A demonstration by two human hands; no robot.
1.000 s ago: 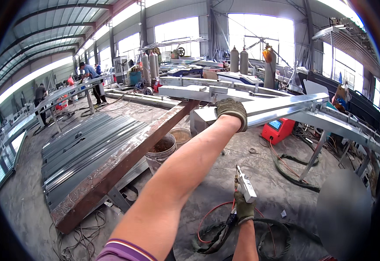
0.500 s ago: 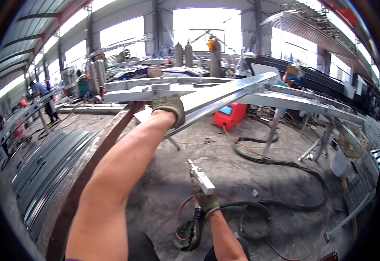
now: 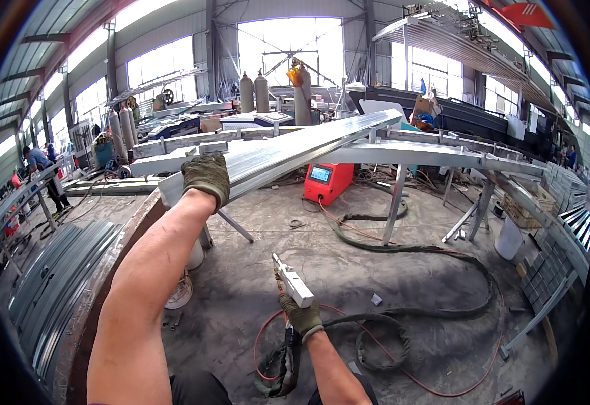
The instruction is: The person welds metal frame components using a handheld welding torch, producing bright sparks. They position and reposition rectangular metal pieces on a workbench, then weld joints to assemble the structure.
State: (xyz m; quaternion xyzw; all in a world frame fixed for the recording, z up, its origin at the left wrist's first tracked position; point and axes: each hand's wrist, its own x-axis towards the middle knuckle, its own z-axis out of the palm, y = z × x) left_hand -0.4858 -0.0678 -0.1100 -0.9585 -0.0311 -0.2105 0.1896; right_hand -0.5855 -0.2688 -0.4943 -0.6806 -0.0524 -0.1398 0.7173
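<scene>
A gloved fist, my left hand [image 3: 206,178], is closed over the near end of a long silvery metal beam [image 3: 295,150]. The beam slants away to the far right, where its other end lies over a metal frame [image 3: 436,156]. Lower down, in front of my legs, my right hand [image 3: 301,316] in a green glove is closed round the grip of a white welding gun [image 3: 296,287]. The gun's thin nozzle points up and forward, apart from the beam. A dark sheathed cable [image 3: 285,361] trails from below the gun. My left fingertips are partly hidden behind the glove's back.
A red machine with a screen [image 3: 329,182] stands on the floor beyond the beam. Cable loops [image 3: 436,312] cross the floor at right. A rusty brown beam [image 3: 99,290] runs along my left, beside stacked metal profiles [image 3: 55,270]. Gas cylinders [image 3: 247,94] stand at the back.
The view has shifted, so the surroundings sit farther left. My left hand has moved slightly left with the beam's near end. The welding gun stays in my right hand.
</scene>
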